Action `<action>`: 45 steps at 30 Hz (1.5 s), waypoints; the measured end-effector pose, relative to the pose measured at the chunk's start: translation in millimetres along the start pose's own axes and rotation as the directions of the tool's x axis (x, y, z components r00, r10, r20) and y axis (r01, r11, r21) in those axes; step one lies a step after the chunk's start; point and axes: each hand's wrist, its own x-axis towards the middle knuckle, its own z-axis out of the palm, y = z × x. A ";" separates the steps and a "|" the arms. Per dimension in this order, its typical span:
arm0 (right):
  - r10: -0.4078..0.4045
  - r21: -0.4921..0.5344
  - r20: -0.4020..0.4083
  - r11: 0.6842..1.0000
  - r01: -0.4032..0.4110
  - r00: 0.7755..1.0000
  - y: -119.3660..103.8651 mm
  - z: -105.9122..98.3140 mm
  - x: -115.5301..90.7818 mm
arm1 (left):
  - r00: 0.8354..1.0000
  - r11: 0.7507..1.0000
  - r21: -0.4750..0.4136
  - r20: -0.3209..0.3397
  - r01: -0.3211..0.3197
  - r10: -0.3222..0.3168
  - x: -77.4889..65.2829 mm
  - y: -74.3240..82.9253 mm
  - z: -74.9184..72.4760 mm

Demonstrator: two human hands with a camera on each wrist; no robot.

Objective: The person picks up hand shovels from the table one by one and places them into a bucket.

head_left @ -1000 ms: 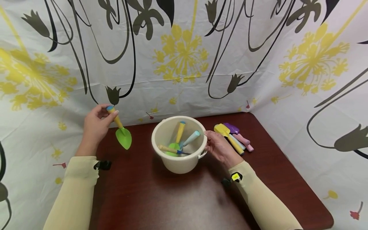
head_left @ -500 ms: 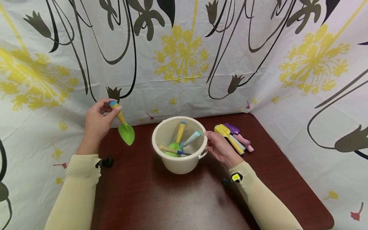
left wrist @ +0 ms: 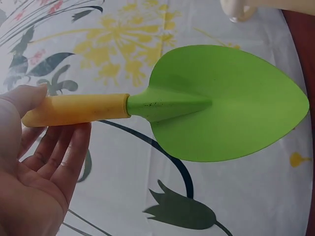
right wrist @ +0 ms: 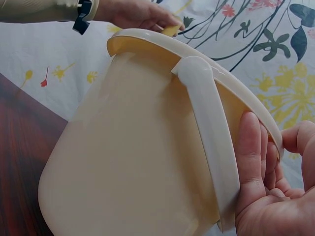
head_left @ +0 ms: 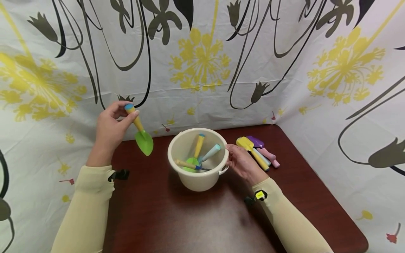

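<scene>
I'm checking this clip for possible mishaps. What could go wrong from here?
The left hand holds the green trowel near the end of its handle, so it might swing or slip.
The right hand grips the bucket at one side of its rim, so a knock could perhaps tip it.
Inside, two tool handles slant upward; another tool lowered in might catch on them.

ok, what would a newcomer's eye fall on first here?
Probably the bright green trowel, pinched by its yellow handle in the left hand. Next the cream bucket on the dark red table, tools inside, the right hand on its rim. Big yellow flowers on the white cloth behind also stand out.
</scene>
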 end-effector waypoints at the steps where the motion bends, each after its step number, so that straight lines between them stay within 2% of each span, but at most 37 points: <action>1: 0.001 0.001 0.001 1.000 -0.001 1.000 0.0 -0.3 0.2 | 1.000 1.000 0.000 -0.001 -0.004 0.004 0.8 2.1 0.6; 7: 0.002 0.004 -0.008 1.000 -0.002 1.000 -0.2 -0.3 -0.4 | 0.998 0.998 -0.017 0.006 -0.057 0.057 7.0 17.4 5.1; 13: -0.003 0.005 -0.007 1.000 0.003 1.000 0.4 -0.6 -0.2 | 0.998 0.998 -0.024 0.017 -0.057 0.057 11.2 29.1 12.1; 16: -0.003 0.008 -0.007 1.000 0.003 1.000 0.6 -0.6 -0.1 | 0.998 0.997 -0.057 0.025 -0.061 0.062 13.8 32.1 16.0; 21: -0.004 0.008 -0.011 1.000 0.004 1.000 0.5 -0.7 0.4 | 0.995 0.987 -0.140 0.055 -0.077 0.086 16.2 46.9 22.9; 26: -0.009 0.013 -0.008 1.000 0.009 1.000 1.4 -0.5 0.2 | 0.991 0.981 -0.170 0.075 -0.094 0.108 16.2 58.3 32.1; 35: -0.016 0.019 -0.016 1.000 0.016 1.000 2.6 -0.5 0.2 | 0.976 0.977 -0.180 0.165 -0.113 0.143 17.2 65.1 56.3; 40: -0.014 0.016 -0.014 1.000 0.015 1.000 1.7 0.3 -0.6 | 0.968 0.974 -0.207 0.208 -0.094 0.137 17.2 65.8 66.4; 45: -0.010 0.016 -0.015 1.000 0.010 1.000 0.8 0.0 -0.9 | 0.965 0.979 -0.187 0.232 -0.082 0.125 16.5 64.7 73.7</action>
